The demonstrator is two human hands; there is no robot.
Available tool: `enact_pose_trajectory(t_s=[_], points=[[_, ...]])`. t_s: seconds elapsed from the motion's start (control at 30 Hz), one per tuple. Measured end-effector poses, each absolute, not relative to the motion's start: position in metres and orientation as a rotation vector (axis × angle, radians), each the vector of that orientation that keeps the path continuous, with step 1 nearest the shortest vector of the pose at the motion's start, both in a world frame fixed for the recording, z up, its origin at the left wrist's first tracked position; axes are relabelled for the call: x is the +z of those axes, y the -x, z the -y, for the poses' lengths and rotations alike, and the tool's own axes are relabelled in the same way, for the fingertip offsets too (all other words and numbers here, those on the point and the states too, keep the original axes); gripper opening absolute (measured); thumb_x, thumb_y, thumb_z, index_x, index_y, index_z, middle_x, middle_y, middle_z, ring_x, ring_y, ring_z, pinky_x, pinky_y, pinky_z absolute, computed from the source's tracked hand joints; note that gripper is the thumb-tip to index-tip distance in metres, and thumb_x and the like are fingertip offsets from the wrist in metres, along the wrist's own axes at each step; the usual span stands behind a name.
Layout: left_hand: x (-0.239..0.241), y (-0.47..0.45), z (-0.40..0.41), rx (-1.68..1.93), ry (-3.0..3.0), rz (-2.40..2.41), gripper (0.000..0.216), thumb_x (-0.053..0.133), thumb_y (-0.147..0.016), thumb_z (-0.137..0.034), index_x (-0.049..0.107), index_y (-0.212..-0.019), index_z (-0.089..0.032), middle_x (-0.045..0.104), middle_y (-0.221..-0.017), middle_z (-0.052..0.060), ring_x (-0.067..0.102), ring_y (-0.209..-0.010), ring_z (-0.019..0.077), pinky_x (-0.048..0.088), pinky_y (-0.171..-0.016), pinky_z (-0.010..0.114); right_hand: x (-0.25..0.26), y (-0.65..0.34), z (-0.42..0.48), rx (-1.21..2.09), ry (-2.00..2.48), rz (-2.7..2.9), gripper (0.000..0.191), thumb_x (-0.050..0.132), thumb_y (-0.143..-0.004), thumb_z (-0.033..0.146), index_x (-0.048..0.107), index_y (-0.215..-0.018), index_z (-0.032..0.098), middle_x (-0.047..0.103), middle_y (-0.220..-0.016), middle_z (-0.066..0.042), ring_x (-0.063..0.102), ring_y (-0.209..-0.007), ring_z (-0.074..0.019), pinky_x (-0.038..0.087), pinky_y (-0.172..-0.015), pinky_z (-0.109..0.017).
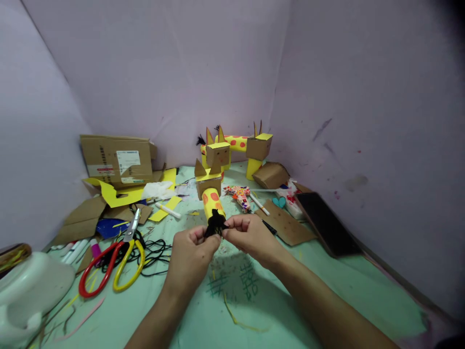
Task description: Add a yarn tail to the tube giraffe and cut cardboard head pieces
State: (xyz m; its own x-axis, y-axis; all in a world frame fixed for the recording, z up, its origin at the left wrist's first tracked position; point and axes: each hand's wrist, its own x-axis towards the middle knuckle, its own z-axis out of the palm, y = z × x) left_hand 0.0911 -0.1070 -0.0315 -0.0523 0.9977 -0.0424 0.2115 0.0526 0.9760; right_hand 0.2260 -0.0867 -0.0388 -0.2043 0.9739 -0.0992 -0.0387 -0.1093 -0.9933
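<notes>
Both my hands meet at the middle of the table, pinching a tuft of black yarn. Fingertips of my left hand grip its left side, and those of my right hand grip its right side. Just behind the yarn lies a small paper giraffe, with a yellow tube body, orange spots and a cardboard head with pointed ears. The yarn touches or overlaps the near end of the tube; whether it is attached I cannot tell. Farther back stand two similar giraffes, one in the centre and one to the right.
Scissors with red and yellow handles lie left, by loose black cord. A patterned glue gun, white marker, cardboard piece and dark phone are right. A cardboard box stands back left; a white ceramic pot is front left.
</notes>
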Motion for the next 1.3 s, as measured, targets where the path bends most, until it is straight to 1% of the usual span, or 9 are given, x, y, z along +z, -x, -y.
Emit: enact_pose_trajectory(t_s=[0.27,0.4,0.53,0.7,0.8,0.97,1.1,1.23,1.3], points=[[-0.029,-0.087,0.105,1.206,-1.185,-1.451,0.012,0.054,-0.055,-0.025,0.046,-0.048,-0.018,0.034,-0.036,-0.008,0.025,-0.038,0.0055,0.017,-0.038,0.02,-0.044,-0.231,0.082,1.394,1.104,1.24,0.011,0.059,-0.06,0.026,0.053,-0.057,0.017,0.037,-0.037,0.01,0.025,-0.035,-0.0038,0.015,-0.037,-0.021],[-0.03,-0.088,0.105,1.084,-1.253,-1.384,0.009,0.056,-0.056,-0.025,0.055,-0.057,-0.016,0.036,-0.04,-0.008,0.026,-0.039,0.0053,0.018,-0.038,0.019,-0.041,-0.231,0.084,1.429,1.101,1.239,0.012,0.062,-0.057,0.025,0.058,-0.064,0.016,0.043,-0.038,0.009,0.029,-0.035,-0.0041,0.018,-0.037,-0.02],[-0.027,-0.08,0.105,0.917,-1.288,-1.315,0.01,0.053,-0.052,-0.021,0.058,-0.058,-0.015,0.038,-0.038,-0.007,0.027,-0.037,0.0056,0.017,-0.037,0.019,-0.036,-0.232,0.087,1.478,1.12,1.277,0.024,0.064,-0.058,0.03,0.064,-0.075,0.013,0.049,-0.041,0.007,0.033,-0.036,-0.0046,0.018,-0.037,-0.021],[-0.022,-0.067,0.102,1.084,-1.139,-1.279,0.015,0.052,-0.058,-0.028,0.06,-0.061,-0.015,0.044,-0.037,-0.004,0.027,-0.033,0.006,0.012,-0.034,0.02,-0.034,-0.229,0.089,1.469,1.125,1.26,0.025,0.067,-0.057,0.034,0.06,-0.068,0.013,0.045,-0.039,0.008,0.032,-0.036,-0.0043,0.018,-0.038,-0.021],[-0.022,-0.069,0.103,1.15,-1.152,-1.326,0.016,0.058,-0.06,-0.031,0.057,-0.056,-0.015,0.04,-0.036,-0.006,0.027,-0.035,0.005,0.014,-0.036,0.019,-0.036,-0.226,0.09,1.474,1.099,1.249,0.025,0.067,-0.057,0.034,0.06,-0.067,0.013,0.044,-0.042,0.008,0.032,-0.038,-0.0043,0.019,-0.038,-0.021],[-0.023,-0.08,0.107,1.05,-1.272,-1.392,0.016,0.062,-0.058,-0.03,0.058,-0.055,-0.014,0.039,-0.038,-0.008,0.029,-0.038,0.005,0.02,-0.039,0.018,-0.043,-0.22,0.091,1.494,1.021,1.266,0.018,0.065,-0.061,0.03,0.056,-0.061,0.015,0.04,-0.043,0.009,0.03,-0.039,-0.0041,0.019,-0.039,-0.021],[-0.023,-0.082,0.108,1.043,-1.254,-1.396,0.013,0.059,-0.057,-0.028,0.059,-0.054,-0.015,0.038,-0.037,-0.007,0.028,-0.038,0.0055,0.019,-0.039,0.019,-0.046,-0.219,0.09,1.439,1.06,1.223,0.013,0.06,-0.061,0.025,0.052,-0.056,0.017,0.036,-0.041,0.01,0.025,-0.038,-0.004,0.017,-0.039,-0.021],[-0.02,-0.08,0.106,1.043,-1.2,-1.41,0.012,0.059,-0.055,-0.027,0.06,-0.054,-0.015,0.041,-0.036,-0.006,0.03,-0.037,0.0058,0.018,-0.039,0.02,-0.044,-0.221,0.09,1.419,1.03,1.15,0.015,0.059,-0.059,0.025,0.047,-0.053,0.018,0.035,-0.04,0.01,0.025,-0.038,-0.0041,0.016,-0.039,-0.021],[-0.02,-0.08,0.106,1.001,-1.223,-1.412,0.012,0.059,-0.055,-0.027,0.06,-0.054,-0.015,0.041,-0.035,-0.006,0.03,-0.036,0.0058,0.019,-0.038,0.019,-0.043,-0.222,0.09,1.445,1.027,1.172,0.015,0.061,-0.06,0.025,0.049,-0.054,0.018,0.038,-0.041,0.009,0.027,-0.038,-0.0043,0.017,-0.039,-0.021]])
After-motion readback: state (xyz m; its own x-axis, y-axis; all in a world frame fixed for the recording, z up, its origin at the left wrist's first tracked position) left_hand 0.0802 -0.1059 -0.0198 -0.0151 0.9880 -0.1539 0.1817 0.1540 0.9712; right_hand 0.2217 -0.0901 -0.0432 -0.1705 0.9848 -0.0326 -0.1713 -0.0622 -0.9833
